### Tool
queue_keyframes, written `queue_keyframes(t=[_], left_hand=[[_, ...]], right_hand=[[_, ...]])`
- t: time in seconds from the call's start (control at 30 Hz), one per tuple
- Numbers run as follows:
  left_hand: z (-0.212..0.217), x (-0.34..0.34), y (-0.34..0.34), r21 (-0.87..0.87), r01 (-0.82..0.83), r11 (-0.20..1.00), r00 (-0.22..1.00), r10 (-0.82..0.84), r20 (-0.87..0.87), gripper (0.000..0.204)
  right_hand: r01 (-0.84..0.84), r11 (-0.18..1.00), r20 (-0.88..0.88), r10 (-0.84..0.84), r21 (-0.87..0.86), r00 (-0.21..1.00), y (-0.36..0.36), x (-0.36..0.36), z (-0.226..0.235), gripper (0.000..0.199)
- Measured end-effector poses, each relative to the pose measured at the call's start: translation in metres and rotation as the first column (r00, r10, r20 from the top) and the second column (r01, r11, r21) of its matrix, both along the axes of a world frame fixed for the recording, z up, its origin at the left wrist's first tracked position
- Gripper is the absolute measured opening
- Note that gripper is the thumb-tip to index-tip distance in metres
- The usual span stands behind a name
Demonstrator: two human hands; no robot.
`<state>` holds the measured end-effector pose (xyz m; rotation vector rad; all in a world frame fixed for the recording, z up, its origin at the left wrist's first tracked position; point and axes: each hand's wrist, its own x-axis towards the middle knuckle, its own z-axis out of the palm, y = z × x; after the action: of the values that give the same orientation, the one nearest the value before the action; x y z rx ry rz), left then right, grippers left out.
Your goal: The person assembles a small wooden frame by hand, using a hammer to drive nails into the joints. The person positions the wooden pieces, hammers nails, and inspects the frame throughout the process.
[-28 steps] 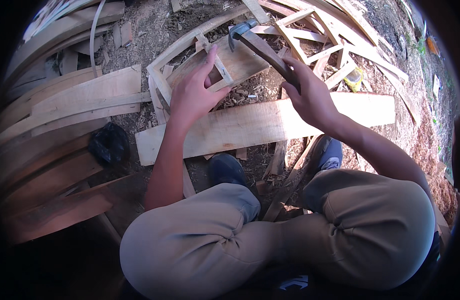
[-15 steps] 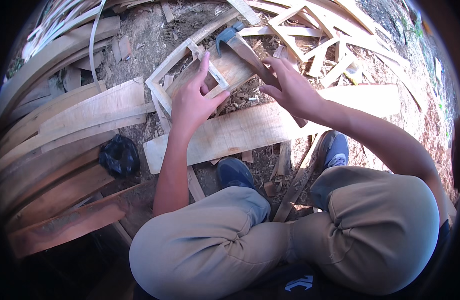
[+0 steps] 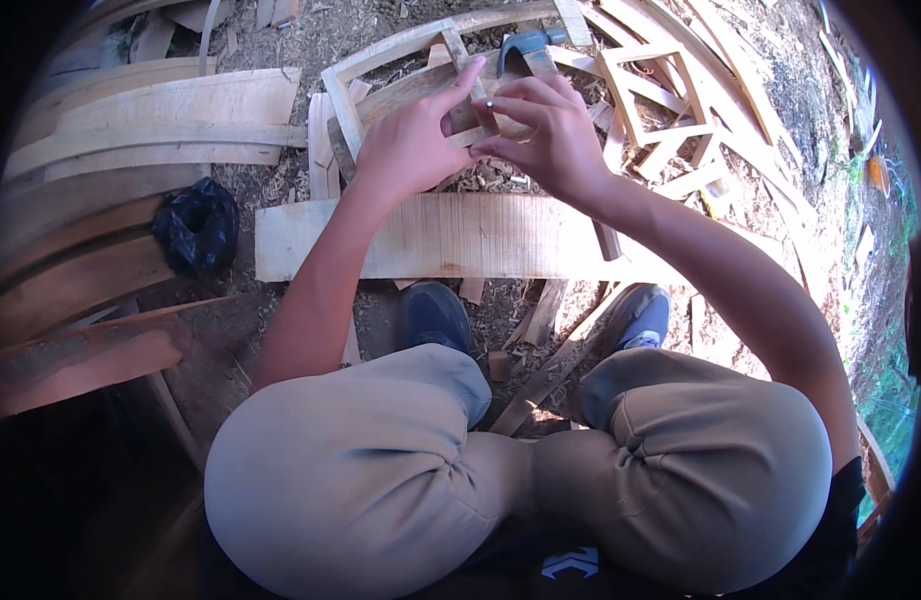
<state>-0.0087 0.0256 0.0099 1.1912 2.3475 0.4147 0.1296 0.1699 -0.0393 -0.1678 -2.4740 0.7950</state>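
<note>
My left hand point(image 3: 416, 145) grips the near side of a small wooden frame point(image 3: 344, 108), its index finger stretched along a crossbar. Close beside it is my right hand point(image 3: 559, 140), curled over the handle of a claw hammer point(image 3: 607, 240). The blue-grey hammer head rests beyond the knuckles, and the lower handle sticks out below the wrist. At the right index fingertip a tiny shiny spot point(image 3: 490, 104) shows, perhaps a nail head; it is too small to be sure. The right thumb nearly meets the left one over the crossbar's near end.
A wide pale board point(image 3: 431, 237) lies across the ground before my shoes. Another wooden frame point(image 3: 636, 95) sits at the far right among loose strips. Stacked curved planks point(image 3: 161, 140) and a black plastic bag point(image 3: 196, 228) are at the left. Shavings and offcuts cover the dirt.
My right hand has moved left with the hammer, up beside my left hand at the frame. Its thumb and index finger now reach the crossbar. The whole view has shifted somewhat.
</note>
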Motion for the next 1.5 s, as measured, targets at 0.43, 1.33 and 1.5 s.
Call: queue_keyframes(t=[0.43, 1.33, 1.5], left_hand=[[0.03, 0.003, 0.007, -0.03, 0.004, 1.0, 0.996, -0.001, 0.086, 0.083], [0.034, 0.007, 0.004, -0.041, -0.064, 0.997, 0.994, 0.068, 0.085, 0.088], [0.02, 0.001, 0.002, 0.014, -0.054, 0.998, 0.997, 0.053, 0.061, 0.091]], right_hand=[[0.028, 0.999, -0.05, -0.025, 0.043, 0.998, -0.003, -0.002, -0.014, 0.026], [-0.086, 0.989, -0.197, 0.108, 0.118, 0.974, -0.001, -0.008, -0.023, 0.022], [-0.088, 0.984, -0.23, 0.123, 0.154, 0.966, -0.001, -0.01, -0.026, 0.024]])
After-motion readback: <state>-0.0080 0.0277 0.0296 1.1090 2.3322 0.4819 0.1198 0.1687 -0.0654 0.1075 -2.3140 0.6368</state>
